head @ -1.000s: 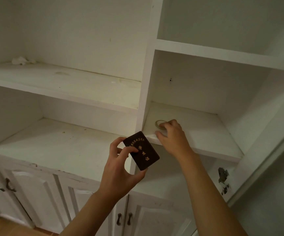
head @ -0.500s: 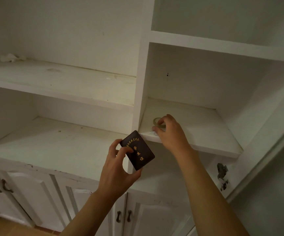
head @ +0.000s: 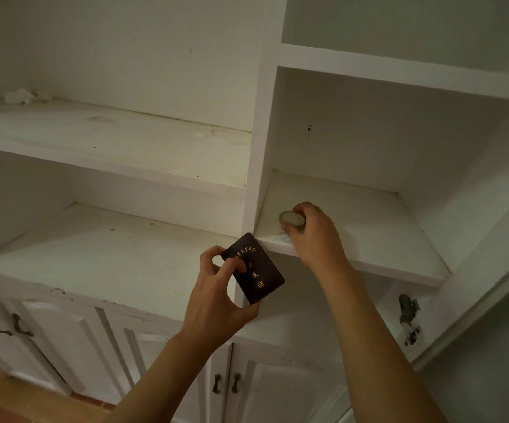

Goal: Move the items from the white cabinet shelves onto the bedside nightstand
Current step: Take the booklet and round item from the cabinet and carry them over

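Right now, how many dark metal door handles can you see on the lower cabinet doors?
4: a pair of handles at lower left, and a pair of handles at bottom centre. More may be out of frame.

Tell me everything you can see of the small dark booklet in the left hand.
The dark booklet is a small, flat rectangle with rounded corners and a dark brown, leather-like cover stamped with gold characters. It looks closed and is tilted diagonally, held in the air in front of the white cabinet, touching no shelf. The left hand pinches it, thumb on the front cover and fingers curled round its left edge and behind.
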